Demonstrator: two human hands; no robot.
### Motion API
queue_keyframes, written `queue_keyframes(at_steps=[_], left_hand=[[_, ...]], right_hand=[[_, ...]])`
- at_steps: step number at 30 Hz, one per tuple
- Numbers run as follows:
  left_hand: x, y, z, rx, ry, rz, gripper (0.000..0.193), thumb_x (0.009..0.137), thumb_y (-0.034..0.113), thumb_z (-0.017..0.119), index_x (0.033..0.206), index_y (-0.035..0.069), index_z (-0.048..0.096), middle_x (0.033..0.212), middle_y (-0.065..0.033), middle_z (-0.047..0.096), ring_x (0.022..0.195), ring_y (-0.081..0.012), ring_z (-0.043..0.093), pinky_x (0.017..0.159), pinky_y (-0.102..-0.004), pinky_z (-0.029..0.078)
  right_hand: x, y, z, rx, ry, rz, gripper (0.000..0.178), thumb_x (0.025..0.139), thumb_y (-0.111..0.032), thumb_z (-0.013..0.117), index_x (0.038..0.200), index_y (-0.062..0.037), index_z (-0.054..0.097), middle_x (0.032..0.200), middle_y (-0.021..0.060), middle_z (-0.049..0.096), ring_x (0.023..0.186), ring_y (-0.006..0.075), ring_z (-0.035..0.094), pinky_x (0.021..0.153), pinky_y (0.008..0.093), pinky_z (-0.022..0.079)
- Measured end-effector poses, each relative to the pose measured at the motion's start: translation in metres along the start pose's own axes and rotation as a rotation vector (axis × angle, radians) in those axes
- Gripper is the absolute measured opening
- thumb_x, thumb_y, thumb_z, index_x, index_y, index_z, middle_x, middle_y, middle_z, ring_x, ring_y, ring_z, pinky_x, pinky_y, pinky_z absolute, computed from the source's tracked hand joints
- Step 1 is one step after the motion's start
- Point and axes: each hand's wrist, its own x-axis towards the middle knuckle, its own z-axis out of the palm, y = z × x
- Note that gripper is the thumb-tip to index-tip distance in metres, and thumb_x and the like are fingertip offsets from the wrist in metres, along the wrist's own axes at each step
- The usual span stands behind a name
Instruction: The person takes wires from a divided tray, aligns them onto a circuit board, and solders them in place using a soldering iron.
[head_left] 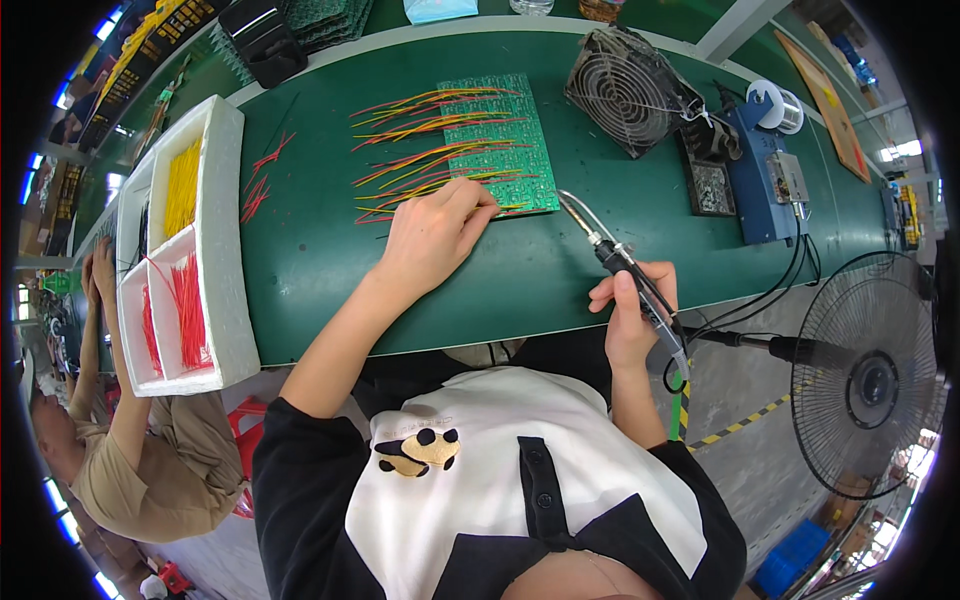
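A green circuit board (535, 150) lies on the table in front of me, with rows of red and yellow wires (400, 150) running over it and sticking out past its left edge. My left hand (435, 230) is at the near end of the board, its thumb and fingers closed together on a wire; the fingertips partly hide it. In my right hand (635, 310) is a soldering iron with a solder feed tube (615, 255), held like a pen. Its tip points up and left, just right of the board's near corner.
At left a white foam box (225, 250) holds yellow and red wires; loose red wires (257, 195) lie beside it. A small black fan (625, 90), a blue soldering station (765, 180) and a solder spool stand at right. A floor fan (870, 375) and a co-worker (150, 470) flank me.
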Motion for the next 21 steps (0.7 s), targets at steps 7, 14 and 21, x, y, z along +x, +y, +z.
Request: queue_keyframes(at_steps=[7,14,21], left_hand=[[-0.001,0.000,-0.002,0.003,-0.018,-0.020,0.009,0.079,0.010,0.063,0.080,0.004,0.056,0.074,-0.0059,0.059,0.058,-0.0200,0.058,0.052,-0.0300,0.045],[-0.005,0.003,-0.007,-0.020,-0.042,-0.056,0.008,0.080,0.009,0.062,0.081,0.003,0.057,0.078,-0.0075,0.059,0.061,-0.0235,0.059,0.055,-0.0318,0.046],[0.001,0.003,-0.010,0.014,-0.023,-0.013,0.007,0.081,0.010,0.060,0.081,0.003,0.058,0.077,-0.0078,0.059,0.063,-0.0255,0.059,0.055,-0.0317,0.046]], right_hand=[[0.012,-0.007,-0.001,-0.040,0.076,-0.075,0.019,0.085,-0.011,0.059,0.090,0.0008,0.045,0.062,0.0115,0.059,0.050,0.0120,0.054,0.049,0.0221,0.044],[0.037,0.005,-0.008,0.075,0.167,-0.032,0.016,0.085,-0.010,0.058,0.090,-0.0004,0.046,0.060,0.0089,0.056,0.047,0.0114,0.050,0.046,0.0211,0.041],[0.031,0.001,-0.004,0.008,0.155,-0.041,0.016,0.085,-0.010,0.059,0.089,-0.0004,0.047,0.060,0.0081,0.056,0.047,0.0103,0.050,0.046,0.0201,0.040]])
